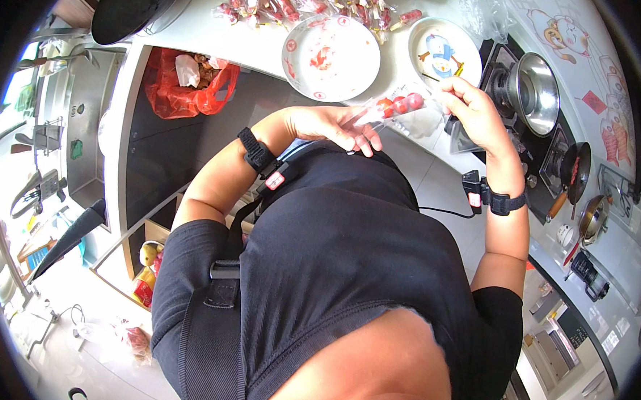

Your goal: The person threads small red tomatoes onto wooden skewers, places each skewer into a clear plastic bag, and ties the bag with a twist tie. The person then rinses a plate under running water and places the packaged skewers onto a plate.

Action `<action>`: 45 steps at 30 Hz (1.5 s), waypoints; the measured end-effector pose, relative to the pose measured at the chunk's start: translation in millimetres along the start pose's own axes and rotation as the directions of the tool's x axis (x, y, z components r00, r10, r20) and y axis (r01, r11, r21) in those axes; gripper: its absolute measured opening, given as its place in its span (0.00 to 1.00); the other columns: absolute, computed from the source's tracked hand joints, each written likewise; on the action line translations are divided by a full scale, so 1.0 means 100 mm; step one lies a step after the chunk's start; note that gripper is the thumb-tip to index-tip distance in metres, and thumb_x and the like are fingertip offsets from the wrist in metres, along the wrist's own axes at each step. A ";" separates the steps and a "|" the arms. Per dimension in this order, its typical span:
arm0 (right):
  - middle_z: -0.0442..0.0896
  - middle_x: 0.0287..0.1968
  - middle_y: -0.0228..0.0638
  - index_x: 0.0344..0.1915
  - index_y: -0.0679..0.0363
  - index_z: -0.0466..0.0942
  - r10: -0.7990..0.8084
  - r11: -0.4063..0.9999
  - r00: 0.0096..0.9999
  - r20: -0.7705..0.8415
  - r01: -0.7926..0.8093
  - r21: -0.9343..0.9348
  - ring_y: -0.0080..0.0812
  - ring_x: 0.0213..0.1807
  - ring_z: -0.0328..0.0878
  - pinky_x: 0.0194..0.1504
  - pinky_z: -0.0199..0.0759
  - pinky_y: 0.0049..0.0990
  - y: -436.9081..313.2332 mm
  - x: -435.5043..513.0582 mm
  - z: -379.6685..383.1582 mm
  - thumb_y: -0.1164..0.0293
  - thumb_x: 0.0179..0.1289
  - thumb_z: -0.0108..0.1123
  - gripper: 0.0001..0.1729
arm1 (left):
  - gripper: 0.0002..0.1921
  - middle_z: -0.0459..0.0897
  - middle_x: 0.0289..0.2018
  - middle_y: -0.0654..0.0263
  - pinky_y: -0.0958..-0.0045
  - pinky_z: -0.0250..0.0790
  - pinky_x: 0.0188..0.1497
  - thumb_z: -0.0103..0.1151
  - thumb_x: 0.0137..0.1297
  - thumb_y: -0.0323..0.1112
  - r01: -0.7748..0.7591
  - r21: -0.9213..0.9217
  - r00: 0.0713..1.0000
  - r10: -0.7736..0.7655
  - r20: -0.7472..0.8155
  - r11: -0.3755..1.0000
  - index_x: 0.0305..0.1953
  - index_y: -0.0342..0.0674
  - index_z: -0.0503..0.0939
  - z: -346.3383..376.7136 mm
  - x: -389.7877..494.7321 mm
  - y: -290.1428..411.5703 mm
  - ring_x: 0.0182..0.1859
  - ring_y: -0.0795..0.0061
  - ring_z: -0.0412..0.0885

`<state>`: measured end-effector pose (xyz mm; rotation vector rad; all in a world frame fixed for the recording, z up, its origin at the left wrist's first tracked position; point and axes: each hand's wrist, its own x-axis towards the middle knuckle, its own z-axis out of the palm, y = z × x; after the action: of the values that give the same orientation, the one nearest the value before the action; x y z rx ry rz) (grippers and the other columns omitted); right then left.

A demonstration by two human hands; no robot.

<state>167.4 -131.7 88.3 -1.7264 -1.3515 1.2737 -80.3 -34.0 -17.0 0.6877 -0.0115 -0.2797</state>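
My left hand (338, 129) holds a clear plastic bag (364, 115) with several red fruits in a row (399, 105), which look like fruits on a skewer. The bag lies tilted across the fingers and palm, its far end towards my right hand. My right hand (471, 111) has thumb and index finger pinched together at that end, on what looks like the clear film. Just beyond these fingertips, yellow ties (459, 70) show over a plate with a snowman picture (442, 49). A large white plate (350, 55) with red residue is beyond my left hand.
Wrapped red fruit skewers (309, 1) are heaped along the counter's back. A red bag of scraps (190, 87) sits at the left, near a sink (93, 134). At the right are a gas hob with a steel bowl (533, 94) and a frying pan (575, 167).
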 end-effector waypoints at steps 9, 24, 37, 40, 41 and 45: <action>0.68 0.25 0.21 0.33 0.62 0.71 0.031 0.998 0.997 0.072 -0.034 0.052 0.14 0.27 0.62 0.32 0.59 0.15 -0.03 0.02 -0.13 0.73 0.60 0.50 0.05 | 0.39 0.69 0.49 0.54 0.75 0.64 0.50 0.55 0.60 0.34 -0.045 -0.020 0.997 0.046 0.059 0.999 0.64 0.39 0.40 -0.04 -0.02 -0.03 0.49 0.73 0.72; 0.70 0.23 0.28 0.33 0.63 0.72 -0.062 0.990 0.992 0.113 0.075 -0.116 0.17 0.27 0.66 0.31 0.62 0.18 -0.11 0.15 0.04 0.73 0.59 0.51 0.05 | 0.24 0.71 0.47 0.57 0.70 0.64 0.53 0.50 0.63 0.41 -0.100 -0.154 0.986 0.119 0.115 0.983 0.57 0.38 0.59 -0.11 0.07 -0.12 0.49 0.71 0.73; 0.77 0.20 0.34 0.30 0.65 0.77 -0.067 0.986 0.968 0.243 0.102 -0.135 0.17 0.23 0.70 0.27 0.64 0.18 -0.16 0.30 0.53 0.68 0.57 0.55 0.10 | 0.35 0.69 0.47 0.56 0.69 0.62 0.54 0.52 0.60 0.47 -0.081 -0.147 0.991 0.096 0.093 0.986 0.62 0.37 0.51 -0.14 0.07 -0.20 0.50 0.69 0.71; 0.76 0.22 0.31 0.32 0.64 0.75 -0.088 0.989 0.979 0.186 0.108 -0.101 0.16 0.25 0.70 0.29 0.65 0.18 -0.14 0.30 0.58 0.69 0.58 0.55 0.09 | 0.37 0.70 0.45 0.56 0.71 0.63 0.53 0.53 0.60 0.47 -0.072 -0.157 0.995 0.083 0.063 0.985 0.63 0.37 0.50 -0.13 0.04 -0.21 0.47 0.70 0.72; 0.76 0.24 0.29 0.36 0.64 0.74 -0.075 0.995 0.989 0.128 0.083 -0.057 0.16 0.26 0.70 0.30 0.65 0.18 -0.13 0.29 0.57 0.70 0.58 0.54 0.09 | 0.37 0.70 0.44 0.56 0.71 0.64 0.52 0.54 0.59 0.47 -0.087 -0.202 0.993 0.102 0.066 0.976 0.63 0.36 0.50 -0.12 0.04 -0.21 0.45 0.71 0.73; 0.72 0.37 0.29 0.53 0.61 0.65 -0.183 0.978 0.983 0.036 0.178 0.108 0.16 0.32 0.68 0.36 0.65 0.16 -0.06 0.26 0.52 0.68 0.57 0.58 0.24 | 0.37 0.70 0.42 0.56 0.72 0.65 0.50 0.54 0.59 0.46 -0.159 -0.293 0.978 0.191 0.083 0.943 0.64 0.35 0.49 -0.08 0.01 -0.12 0.41 0.72 0.74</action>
<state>117.6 -110.2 66.7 -1.4763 -1.4069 1.2647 -81.8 -37.7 -30.6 0.3803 -0.1358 -0.1428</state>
